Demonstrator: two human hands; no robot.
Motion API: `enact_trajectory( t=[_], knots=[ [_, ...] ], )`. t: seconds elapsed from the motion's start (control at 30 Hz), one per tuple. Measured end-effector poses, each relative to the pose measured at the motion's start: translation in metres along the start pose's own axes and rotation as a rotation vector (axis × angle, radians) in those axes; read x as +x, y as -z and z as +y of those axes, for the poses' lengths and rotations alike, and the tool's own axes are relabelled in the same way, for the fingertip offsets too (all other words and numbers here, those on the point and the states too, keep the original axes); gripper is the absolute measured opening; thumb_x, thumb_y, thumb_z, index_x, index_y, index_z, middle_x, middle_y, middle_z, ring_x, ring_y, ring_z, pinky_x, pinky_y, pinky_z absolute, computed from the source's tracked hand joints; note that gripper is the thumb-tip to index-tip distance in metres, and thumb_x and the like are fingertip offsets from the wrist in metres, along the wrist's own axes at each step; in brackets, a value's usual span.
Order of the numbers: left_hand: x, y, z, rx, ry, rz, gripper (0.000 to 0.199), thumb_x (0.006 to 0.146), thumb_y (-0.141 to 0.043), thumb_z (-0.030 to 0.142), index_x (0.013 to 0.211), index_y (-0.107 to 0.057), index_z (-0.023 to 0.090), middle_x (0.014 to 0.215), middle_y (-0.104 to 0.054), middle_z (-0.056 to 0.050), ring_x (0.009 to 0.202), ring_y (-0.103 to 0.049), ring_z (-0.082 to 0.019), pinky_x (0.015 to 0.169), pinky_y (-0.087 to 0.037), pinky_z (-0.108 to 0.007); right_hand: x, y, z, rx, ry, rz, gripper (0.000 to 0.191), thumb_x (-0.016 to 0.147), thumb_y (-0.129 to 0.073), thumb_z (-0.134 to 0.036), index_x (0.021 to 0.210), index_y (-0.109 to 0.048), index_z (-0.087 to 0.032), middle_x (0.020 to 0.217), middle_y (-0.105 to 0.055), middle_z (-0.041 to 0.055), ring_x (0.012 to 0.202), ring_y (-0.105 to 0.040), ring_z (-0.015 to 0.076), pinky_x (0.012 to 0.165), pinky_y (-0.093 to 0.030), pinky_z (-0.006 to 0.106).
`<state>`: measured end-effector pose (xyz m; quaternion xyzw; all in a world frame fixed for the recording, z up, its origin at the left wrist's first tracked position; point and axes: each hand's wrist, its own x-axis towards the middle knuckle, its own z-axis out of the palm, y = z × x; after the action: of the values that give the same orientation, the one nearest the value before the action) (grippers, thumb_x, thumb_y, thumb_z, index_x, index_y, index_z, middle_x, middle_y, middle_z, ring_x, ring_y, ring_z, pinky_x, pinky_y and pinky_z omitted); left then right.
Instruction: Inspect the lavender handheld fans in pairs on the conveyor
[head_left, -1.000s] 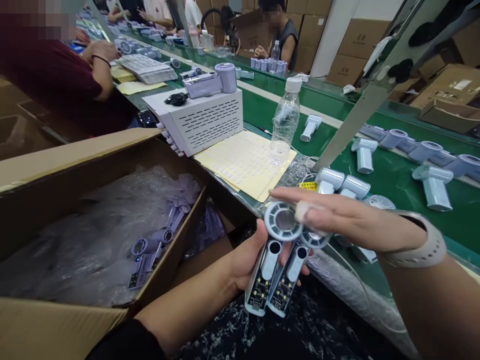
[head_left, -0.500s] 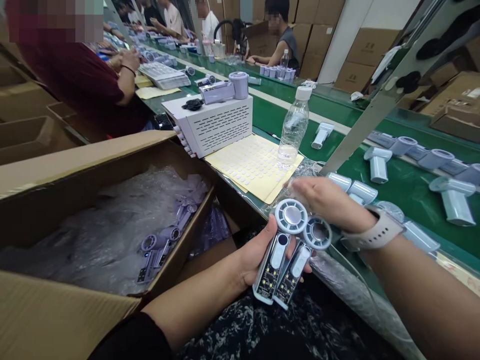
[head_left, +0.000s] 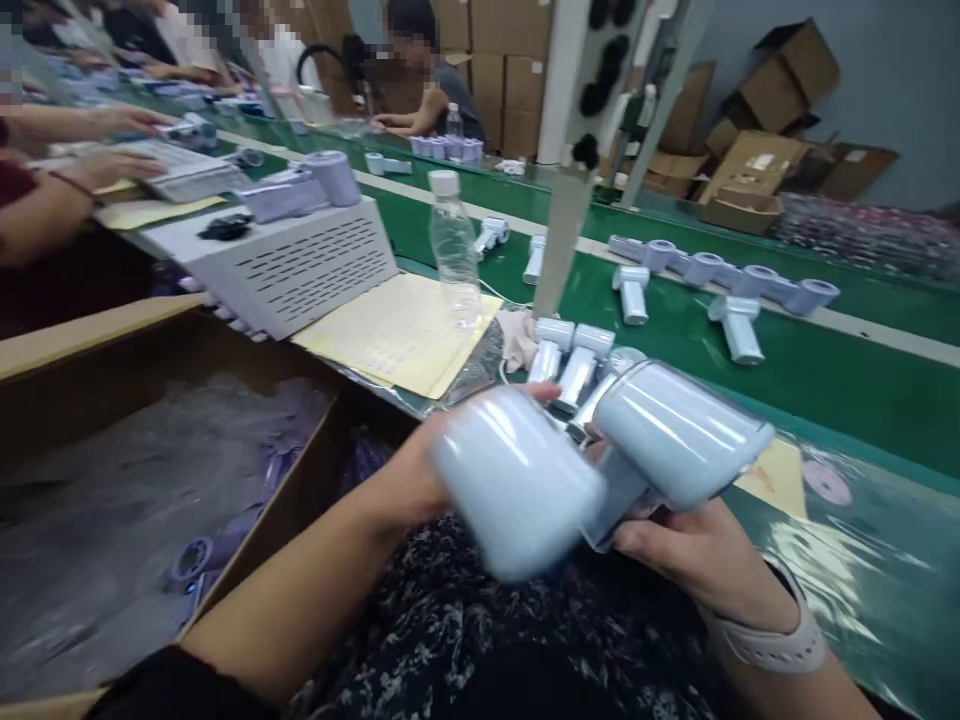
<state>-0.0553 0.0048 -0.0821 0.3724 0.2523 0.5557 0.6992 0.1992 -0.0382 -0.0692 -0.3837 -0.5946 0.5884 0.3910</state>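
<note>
Two light blue handheld fans are close to the camera, just over my lap. My left hand is closed on one light blue fan, which is smeared by motion and hides most of my fingers. My right hand, with a pale watch on its wrist, grips the second light blue fan from below, thumb on its handle side. The two fans overlap near their middles. Just behind them, several more light blue fans lie side by side on the bench edge.
A plastic bottle stands on yellow sticker sheets beside a white vented box. At left, an open carton holds plastic bags and purple fans. A metal post rises by the green belt, which carries fans. Co-workers' hands are at far left.
My view has swung right. My right hand, empty before, has taken hold of a fan; my left hand held two fans together. The fans are now turned, showing their smooth rounded ends.
</note>
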Motion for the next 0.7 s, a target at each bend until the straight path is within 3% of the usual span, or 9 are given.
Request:
enact_trajectory(
  t=[0.1,0.17,0.3,0.4,0.47,0.57,0.7],
  knots=[
    [0.026,0.005,-0.014,0.092,0.008,-0.086,0.052,0.074,-0.089,0.045,0.115,-0.071,0.017,0.093,-0.075,-0.011,0.085,-0.074,-0.027,0.083,-0.063,-0.041,-0.026,0.025,0.011,0.029,0.041,0.234,0.038,0.086,-0.081,-0.051,0.109,-0.066,-0.025,0.098,-0.070,0.0050,0.085,-0.067,0.0225,0.076,-0.059,0.035],
    [0.036,0.000,-0.024,0.128,0.042,-0.100,0.053,0.075,-0.089,0.044,0.116,-0.068,0.018,0.093,-0.072,-0.008,0.078,-0.070,-0.022,0.074,-0.064,-0.037,-0.038,0.036,0.017,0.043,0.075,0.349,0.031,0.094,-0.073,-0.047,0.116,-0.064,-0.027,0.103,-0.067,0.0042,0.088,-0.065,0.0203,0.078,-0.057,0.033],
    [0.030,-0.037,-0.049,0.103,0.086,-0.198,0.054,0.074,-0.088,0.019,0.119,-0.059,0.022,0.093,-0.066,-0.001,0.079,-0.065,-0.015,0.069,-0.060,-0.029,-0.055,0.038,0.020,0.182,0.147,0.377,0.026,0.100,-0.065,-0.041,0.122,-0.065,-0.028,0.105,-0.065,0.0039,0.086,-0.064,0.0177,0.078,-0.056,0.030],
    [0.020,-0.070,-0.072,-0.011,0.118,-0.319,0.052,0.079,-0.085,0.029,0.120,-0.054,0.023,0.094,-0.062,0.000,0.074,-0.064,-0.013,0.066,-0.057,-0.028,-0.065,0.036,0.020,0.304,0.141,0.369,0.023,0.099,-0.066,-0.041,0.118,-0.068,-0.027,0.104,-0.066,0.0044,0.080,-0.064,0.0167,0.073,-0.056,0.028],
    [0.019,-0.083,-0.082,0.011,0.147,-0.402,0.050,0.081,-0.083,0.036,0.118,-0.053,0.022,0.093,-0.060,0.000,0.072,-0.063,-0.013,0.063,-0.055,-0.027,-0.070,0.036,0.023,0.322,0.115,0.345,0.024,0.099,-0.066,-0.041,0.118,-0.068,-0.026,0.103,-0.068,0.0054,0.083,-0.066,0.0187,0.079,-0.058,0.032],
    [0.019,-0.089,-0.084,0.092,0.120,-0.440,0.044,0.084,-0.082,0.038,0.113,-0.053,0.021,0.095,-0.058,0.001,0.071,-0.063,-0.011,0.063,-0.054,-0.026,-0.070,0.036,0.027,0.322,0.124,0.375,0.025,0.098,-0.068,-0.040,0.120,-0.068,-0.027,0.102,-0.069,0.0046,0.085,-0.067,0.0190,0.087,-0.058,0.034],
    [0.017,-0.081,-0.073,0.133,0.137,-0.420,0.035,0.089,-0.077,0.033,0.112,-0.053,0.020,0.099,-0.060,-0.001,0.079,-0.066,-0.013,0.072,-0.057,-0.028,-0.057,0.033,0.029,0.461,0.061,0.375,0.024,0.095,-0.073,-0.042,0.110,-0.069,-0.024,0.091,-0.069,0.0030,0.082,-0.067,0.0177,0.078,-0.057,0.028]
  ],
)
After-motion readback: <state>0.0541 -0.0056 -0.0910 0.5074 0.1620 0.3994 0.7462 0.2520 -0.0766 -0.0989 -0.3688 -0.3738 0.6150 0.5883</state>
